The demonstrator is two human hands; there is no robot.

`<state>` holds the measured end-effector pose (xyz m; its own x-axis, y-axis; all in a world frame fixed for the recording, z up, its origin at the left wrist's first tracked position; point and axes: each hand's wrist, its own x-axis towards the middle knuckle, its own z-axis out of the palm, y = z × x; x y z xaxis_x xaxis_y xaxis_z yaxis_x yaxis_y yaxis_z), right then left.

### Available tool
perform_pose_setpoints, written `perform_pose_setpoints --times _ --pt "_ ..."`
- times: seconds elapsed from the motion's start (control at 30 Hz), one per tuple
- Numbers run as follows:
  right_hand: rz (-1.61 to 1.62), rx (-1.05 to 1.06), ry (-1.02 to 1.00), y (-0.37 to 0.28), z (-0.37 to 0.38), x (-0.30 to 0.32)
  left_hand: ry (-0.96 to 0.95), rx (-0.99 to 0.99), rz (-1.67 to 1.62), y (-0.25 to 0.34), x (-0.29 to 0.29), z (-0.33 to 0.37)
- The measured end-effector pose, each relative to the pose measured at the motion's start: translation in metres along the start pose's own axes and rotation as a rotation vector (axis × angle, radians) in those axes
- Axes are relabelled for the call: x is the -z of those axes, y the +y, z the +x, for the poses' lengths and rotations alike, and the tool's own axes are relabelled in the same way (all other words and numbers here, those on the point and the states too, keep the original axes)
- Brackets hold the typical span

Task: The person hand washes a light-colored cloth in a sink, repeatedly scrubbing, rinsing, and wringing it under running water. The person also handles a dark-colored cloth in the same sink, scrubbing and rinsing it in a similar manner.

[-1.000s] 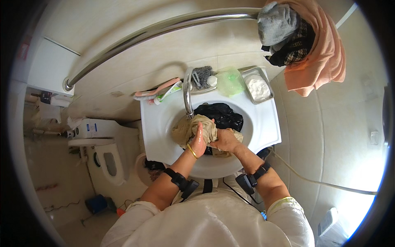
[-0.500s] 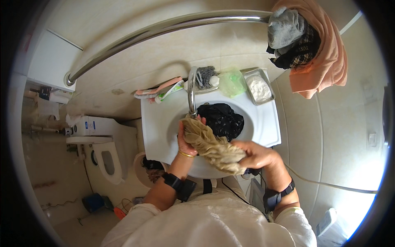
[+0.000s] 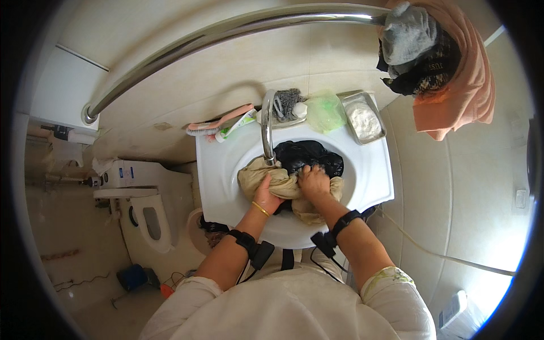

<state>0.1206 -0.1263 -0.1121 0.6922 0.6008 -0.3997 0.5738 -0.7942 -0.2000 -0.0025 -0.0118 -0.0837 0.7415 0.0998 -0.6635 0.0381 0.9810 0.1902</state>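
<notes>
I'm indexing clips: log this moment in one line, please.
left hand: holding tan cloth | right hand: on tan cloth | place: white sink, near faucet | behind: shiny black bundle

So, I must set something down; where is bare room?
Bare: sink counter left of the basin, in front of the brush; to its right, in front of the tray. Crowded: the back between these; the basin, with cloth, black bundle, left hand and right hand.

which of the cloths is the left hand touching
The beige cloth, in the basin at the left hand; the peach cloth and grey cloth hang up by the rail.
</notes>
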Motion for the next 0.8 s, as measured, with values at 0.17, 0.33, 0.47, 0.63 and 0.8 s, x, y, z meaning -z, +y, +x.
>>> perform_pose_setpoints --times 0.17,0.33,0.47,0.63,0.8 --pt "0.722 -0.098 0.092 -0.006 -0.009 0.042 0.071 -0.035 -0.011 0.002 -0.005 -0.004" --pt "0.567 0.439 0.302 -0.055 -0.077 0.065 -0.415 0.131 -0.212 -0.002 -0.01 -0.003" --pt "0.599 0.267 0.424 -0.06 -0.052 0.06 -0.219 -0.044 -0.123 -0.009 -0.018 0.005" --pt "1.003 -0.318 0.367 -0.032 -0.016 0.061 -0.092 0.018 0.025 -0.001 -0.027 0.002" --pt "0.866 0.284 0.538 -0.052 -0.071 0.077 0.016 -0.073 -0.115 0.014 -0.033 -0.004"
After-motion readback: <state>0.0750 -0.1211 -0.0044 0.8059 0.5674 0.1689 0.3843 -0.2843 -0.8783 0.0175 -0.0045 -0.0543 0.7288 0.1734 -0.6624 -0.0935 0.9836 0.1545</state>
